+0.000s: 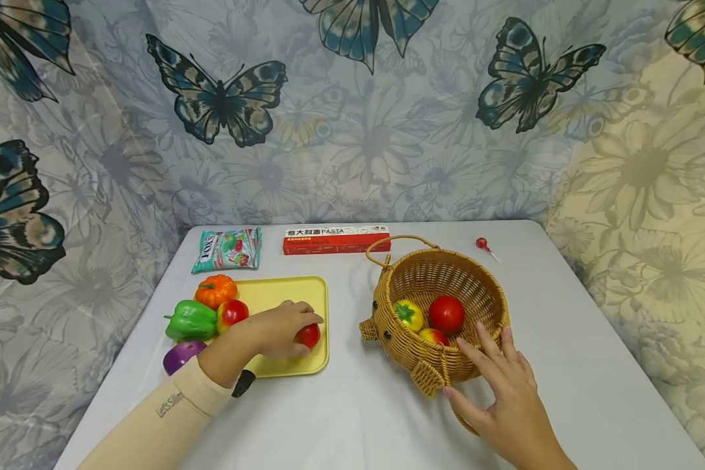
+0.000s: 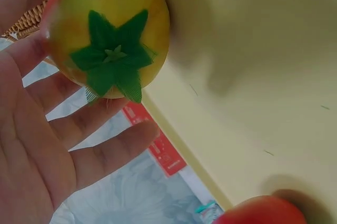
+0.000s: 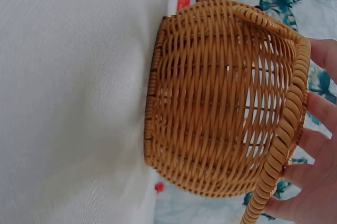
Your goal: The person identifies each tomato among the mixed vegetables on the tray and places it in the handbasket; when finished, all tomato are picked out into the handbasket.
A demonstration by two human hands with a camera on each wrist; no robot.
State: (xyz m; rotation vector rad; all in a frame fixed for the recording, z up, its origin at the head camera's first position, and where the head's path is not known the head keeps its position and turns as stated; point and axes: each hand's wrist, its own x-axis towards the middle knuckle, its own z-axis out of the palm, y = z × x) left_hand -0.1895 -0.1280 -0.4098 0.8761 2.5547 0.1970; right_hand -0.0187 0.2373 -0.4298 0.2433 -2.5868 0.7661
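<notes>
My left hand (image 1: 283,328) reaches over the yellow tray (image 1: 282,288) and holds a toy tomato (image 1: 309,335) between thumb and fingers. Seen from the left wrist, this tomato (image 2: 152,29) has a yellow top with green leaves and red at its side. At the near right rim of the wicker basket (image 1: 405,349), my right hand (image 1: 508,398) rests with fingers spread; the right wrist view has its fingertips (image 3: 322,109) at the rim behind the looped handle (image 3: 287,121). Inside the basket are a red tomato (image 1: 446,314), a yellow one with green leaves (image 1: 409,316) and a red-yellow piece (image 1: 433,336).
Along the tray's left side are an orange pumpkin (image 1: 215,291), a green bell pepper (image 1: 192,320), a purple vegetable (image 1: 183,356) and a red-yellow fruit (image 1: 232,314). Farther back lie a teal candy bag (image 1: 228,249), a red-white pasta box (image 1: 336,241) and a red lollipop (image 1: 482,243).
</notes>
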